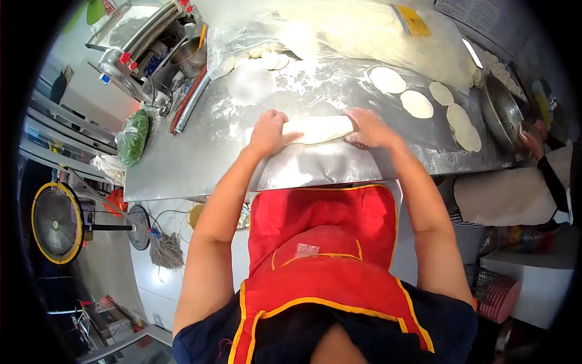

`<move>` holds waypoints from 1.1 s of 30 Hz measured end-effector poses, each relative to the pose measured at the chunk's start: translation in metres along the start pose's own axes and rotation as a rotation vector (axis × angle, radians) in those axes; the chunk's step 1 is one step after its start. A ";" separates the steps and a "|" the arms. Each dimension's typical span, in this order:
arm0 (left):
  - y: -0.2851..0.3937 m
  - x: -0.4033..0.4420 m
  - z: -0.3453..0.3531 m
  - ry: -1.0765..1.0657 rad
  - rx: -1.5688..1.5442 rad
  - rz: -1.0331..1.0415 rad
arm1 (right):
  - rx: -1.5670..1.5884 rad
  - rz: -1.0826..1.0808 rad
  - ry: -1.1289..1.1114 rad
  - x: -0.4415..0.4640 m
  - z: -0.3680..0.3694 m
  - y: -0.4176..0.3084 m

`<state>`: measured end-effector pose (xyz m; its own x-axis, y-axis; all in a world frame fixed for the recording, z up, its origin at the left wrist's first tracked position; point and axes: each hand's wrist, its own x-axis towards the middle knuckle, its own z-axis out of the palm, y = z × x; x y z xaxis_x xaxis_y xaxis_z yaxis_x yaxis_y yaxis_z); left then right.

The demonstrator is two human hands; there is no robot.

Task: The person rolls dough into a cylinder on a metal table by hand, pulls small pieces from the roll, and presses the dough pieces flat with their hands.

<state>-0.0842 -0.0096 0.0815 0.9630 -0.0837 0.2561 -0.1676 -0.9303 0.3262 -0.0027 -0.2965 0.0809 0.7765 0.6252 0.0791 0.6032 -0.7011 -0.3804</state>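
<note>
A thick white roll of dough (319, 129) lies crosswise on the floured metal worktop (188, 161), near its front edge. My left hand (270, 132) is closed over the roll's left end, fingers curled on top of it. Around the right end my right hand (367, 128) is wrapped in the same way. The middle of the roll shows between the two hands. Whether anything lies inside the dough, I cannot tell. Beyond my left hand is a pale round patch (250, 84), perhaps a thin dough sheet.
Several flat dough rounds (417, 104) lie to the right. Plastic sheeting (357, 33) covers pale dough at the back, a yellow scraper (413, 20) on it. At right, a co-worker's hand (532, 142) touches a metal bowl (502, 112). Left are rods (189, 103) and bagged greens (134, 136).
</note>
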 end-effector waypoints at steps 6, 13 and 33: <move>-0.006 0.048 0.046 0.109 -0.083 -0.115 | 0.058 0.081 0.465 0.091 0.056 -0.054; 0.056 -0.083 0.021 0.082 0.132 0.092 | -0.041 -0.151 0.188 -0.051 0.056 -0.112; 0.006 -0.088 -0.022 -0.019 0.124 0.039 | -0.191 -0.114 -0.007 -0.034 0.052 -0.107</move>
<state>-0.1741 0.0002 0.0805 0.9604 -0.1264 0.2483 -0.1786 -0.9633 0.2006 -0.1032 -0.2246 0.0714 0.7002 0.7062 0.1051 0.7113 -0.6774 -0.1878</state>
